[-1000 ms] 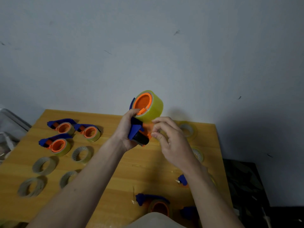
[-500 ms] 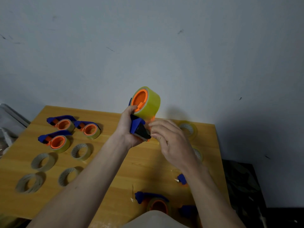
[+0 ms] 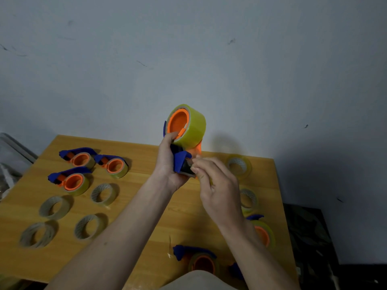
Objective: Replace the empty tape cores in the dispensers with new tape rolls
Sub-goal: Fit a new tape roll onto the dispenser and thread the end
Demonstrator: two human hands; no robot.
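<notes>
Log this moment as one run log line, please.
left hand: grips loaded tape dispenser | right hand: pinching at its cutter end | stage: threading tape

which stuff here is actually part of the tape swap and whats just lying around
In the job:
- dispenser with new tape roll, gripped by left hand
- right hand fingers at its blade end
- empty cores
- loaded dispensers

Lying about:
- clear bin, left edge
- dark object beside the table

left hand (image 3: 167, 164) raised, fingers curled in a grip (thumb up); right hand (image 3: 217, 185) alongside, fingertips pinched
</notes>
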